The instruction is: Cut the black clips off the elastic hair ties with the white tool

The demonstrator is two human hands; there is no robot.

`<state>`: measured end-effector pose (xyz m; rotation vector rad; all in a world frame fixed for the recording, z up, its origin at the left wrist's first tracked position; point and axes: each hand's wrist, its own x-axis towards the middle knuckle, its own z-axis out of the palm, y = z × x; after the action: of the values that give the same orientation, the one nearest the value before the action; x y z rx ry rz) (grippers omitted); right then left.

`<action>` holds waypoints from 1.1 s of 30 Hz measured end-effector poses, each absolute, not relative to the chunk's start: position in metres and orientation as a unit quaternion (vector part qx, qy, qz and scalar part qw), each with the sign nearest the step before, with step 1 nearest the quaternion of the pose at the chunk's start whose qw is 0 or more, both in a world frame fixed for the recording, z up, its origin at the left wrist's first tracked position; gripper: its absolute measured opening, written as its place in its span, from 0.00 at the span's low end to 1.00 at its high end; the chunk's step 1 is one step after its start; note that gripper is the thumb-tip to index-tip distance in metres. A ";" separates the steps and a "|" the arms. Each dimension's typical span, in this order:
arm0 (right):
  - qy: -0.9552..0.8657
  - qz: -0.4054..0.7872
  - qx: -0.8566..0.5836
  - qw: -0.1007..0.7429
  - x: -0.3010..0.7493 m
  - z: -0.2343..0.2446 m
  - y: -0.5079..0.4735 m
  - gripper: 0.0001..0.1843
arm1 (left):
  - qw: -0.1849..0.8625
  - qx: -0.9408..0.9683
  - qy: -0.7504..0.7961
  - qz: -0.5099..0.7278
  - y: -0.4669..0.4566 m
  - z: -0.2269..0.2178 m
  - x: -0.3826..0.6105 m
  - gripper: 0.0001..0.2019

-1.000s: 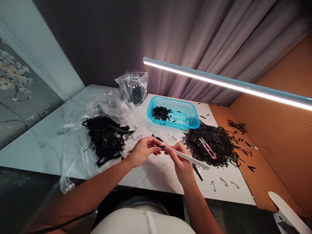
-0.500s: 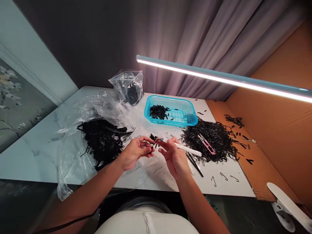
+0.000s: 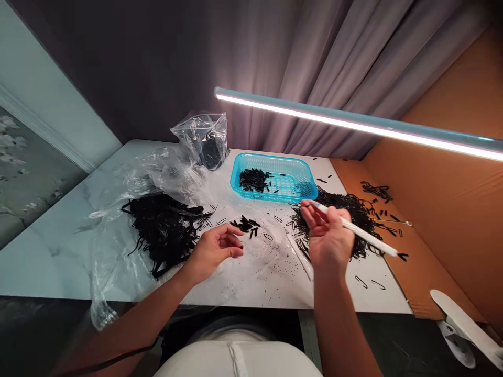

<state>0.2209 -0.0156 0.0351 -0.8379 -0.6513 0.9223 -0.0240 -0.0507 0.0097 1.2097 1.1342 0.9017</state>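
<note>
My right hand (image 3: 328,235) is raised over the table and grips a long white stick-like tool (image 3: 363,233), whose tip points up-left near the heap of black strips (image 3: 356,214) on the right. Palm up, my left hand (image 3: 215,248) hovers with its fingers loosely curled and nothing visible in them, just in front of a small cluster of short black pieces (image 3: 245,225) on the white table (image 3: 55,246). A bigger heap of black strips (image 3: 163,228) lies on clear plastic to the left of that hand.
A blue basket (image 3: 304,183) holding short black pieces stands at the back, with a clear plastic bag (image 3: 204,139) beside it. Cardboard (image 3: 440,209) walls the right side. A lit lamp bar (image 3: 353,123) crosses above. Loose black loops dot the table.
My hands, which were together at the middle, have separated. The right hand moved right and up with the white tool. The left hand opened, and a cluster of short black pieces now lies beyond it.
</note>
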 end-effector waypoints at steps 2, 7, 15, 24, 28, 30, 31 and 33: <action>-0.344 0.346 -0.425 0.763 0.247 0.030 -0.014 0.17 | 0.515 0.565 0.513 0.390 -0.043 0.004 -0.025 0.11; -0.401 0.215 -0.580 0.676 0.286 -0.005 -0.025 0.19 | 0.261 0.750 0.503 0.340 -0.015 -0.004 -0.011 0.05; -0.513 0.136 -0.677 0.510 0.293 -0.028 -0.030 0.14 | 0.251 0.783 0.469 0.322 -0.018 0.010 -0.026 0.11; -0.437 0.093 -0.607 0.658 0.285 -0.021 -0.028 0.15 | 0.156 0.756 0.617 0.153 -0.012 0.017 -0.128 0.07; -0.422 0.092 -0.608 0.666 0.284 -0.022 -0.030 0.17 | 0.150 0.769 0.613 0.104 -0.014 0.013 -0.128 0.06; -0.422 0.098 -0.611 0.663 0.284 -0.021 -0.031 0.17 | 0.132 0.774 0.614 0.081 -0.016 0.011 -0.126 0.07; -0.422 0.099 -0.612 0.661 0.283 -0.021 -0.032 0.17 | 0.117 0.780 0.611 0.067 -0.017 0.011 -0.125 0.08; -0.425 0.098 -0.612 0.659 0.283 -0.020 -0.032 0.16 | 0.080 0.797 0.597 0.042 -0.019 0.009 -0.123 0.09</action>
<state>0.2833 -0.0318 -0.0201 -1.3862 -0.9620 0.2212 -0.1234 -0.0193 0.0093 2.3837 1.7874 0.1265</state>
